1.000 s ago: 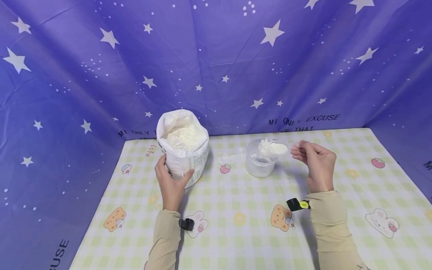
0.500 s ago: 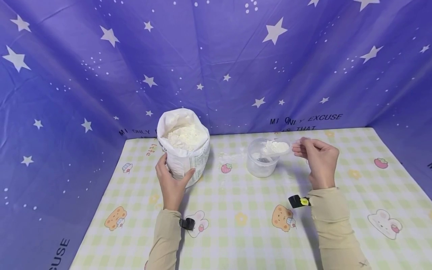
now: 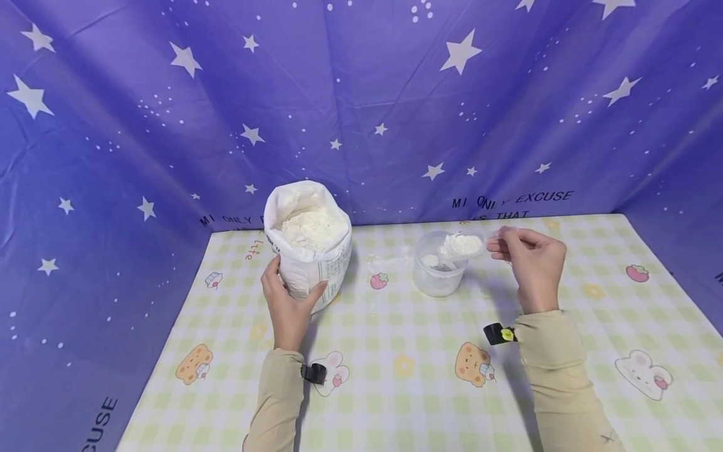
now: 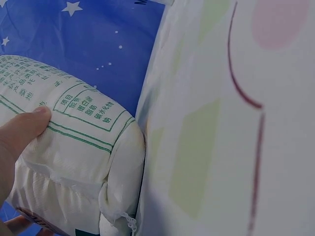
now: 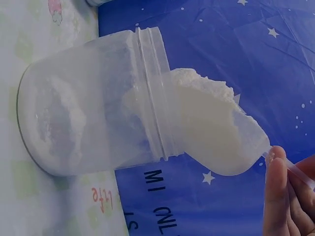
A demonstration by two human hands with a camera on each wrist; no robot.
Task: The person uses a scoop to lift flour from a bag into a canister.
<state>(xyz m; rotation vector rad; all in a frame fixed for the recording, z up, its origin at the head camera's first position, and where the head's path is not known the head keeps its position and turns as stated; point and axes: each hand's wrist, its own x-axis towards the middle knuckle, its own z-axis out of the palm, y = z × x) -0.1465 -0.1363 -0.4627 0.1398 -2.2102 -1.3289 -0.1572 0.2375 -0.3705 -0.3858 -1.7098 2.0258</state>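
Pinching the clear scoop (image 5: 216, 142) by its handle in the right grip (image 3: 533, 267), between thumb and fingers. Running its long axis nearly crosswise in the head view: handle toward the right, bowl pointing left over the mouth of the clear tub (image 3: 437, 284). Sloping bowl-end down in the right wrist view, heaped with white powder (image 3: 462, 243); unable to tell whether touching the rim. Clasping the white bag (image 3: 319, 267) in the left grip (image 3: 290, 314), well left of the tub on the desk (image 3: 403, 402).
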